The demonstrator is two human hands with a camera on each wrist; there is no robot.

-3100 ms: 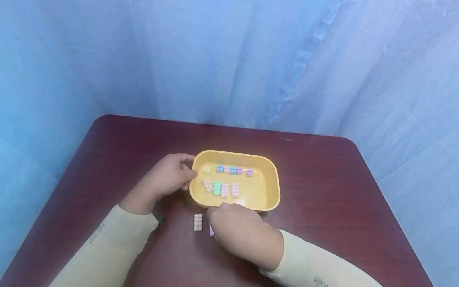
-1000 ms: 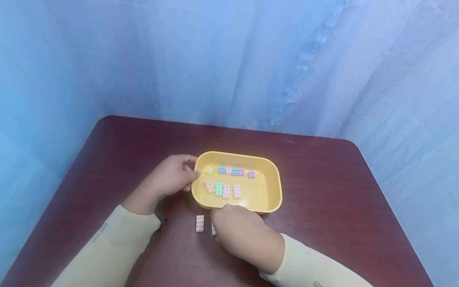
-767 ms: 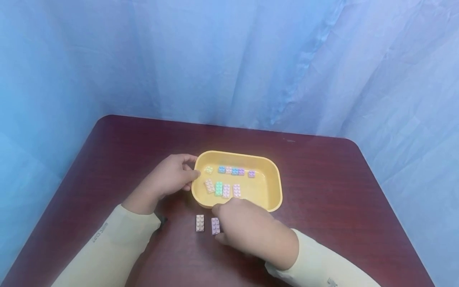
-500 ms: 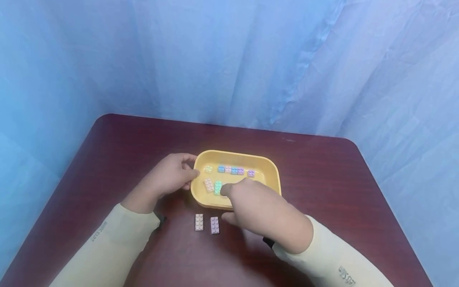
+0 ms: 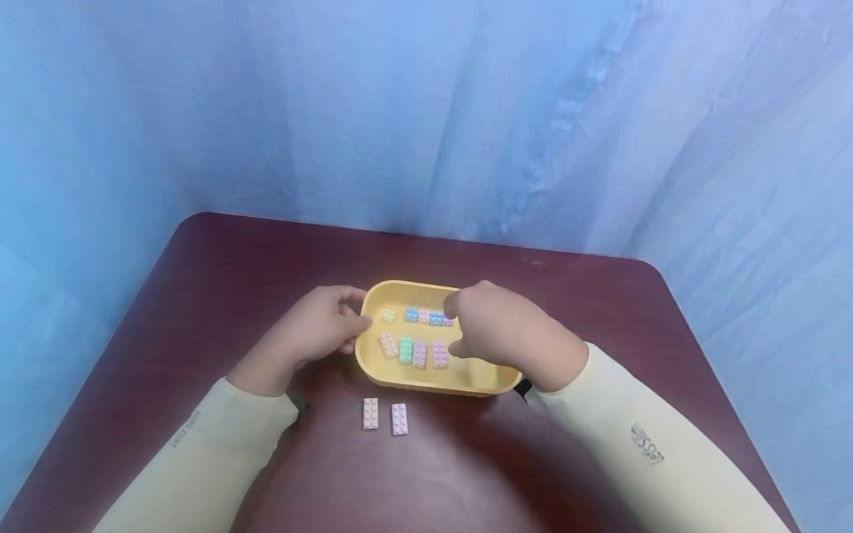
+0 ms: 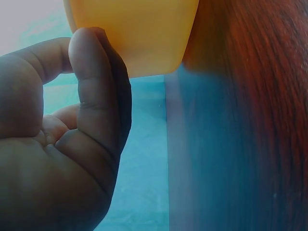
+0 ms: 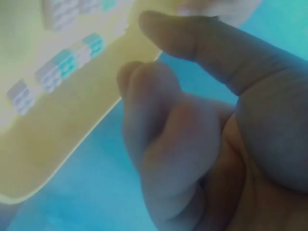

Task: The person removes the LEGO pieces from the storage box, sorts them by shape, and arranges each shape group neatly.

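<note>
The fingers (image 5: 460,305) of the right hand (image 5: 496,329) are curled loosely over the far row of small bricks (image 5: 426,317) inside the yellow tray (image 5: 489,379), forefinger and thumb apart with nothing visibly between them. In the right wrist view the thumb reaches forward over the tray rim and the other fingers fold in beneath it; whether any tip touches a brick cannot be told. That row runs left to right along the tray's far side, and its right end lies directly under the fingertips, so this hand is much the nearer to it. A second group, the near row of bricks (image 5: 413,351), lies with long axes pointing away from the person, just left of the hand's heel.

The left hand (image 5: 313,329) grips the tray's left end, fingers (image 6: 96,91) curled against its outer wall.

In front of the tray, on the dark red surface (image 5: 233,296), a white brick (image 5: 369,413) and a lilac brick (image 5: 399,418) lie side by side, apart from both hands, long axes also pointing away. Blue cloth (image 5: 426,111) hangs behind.
</note>
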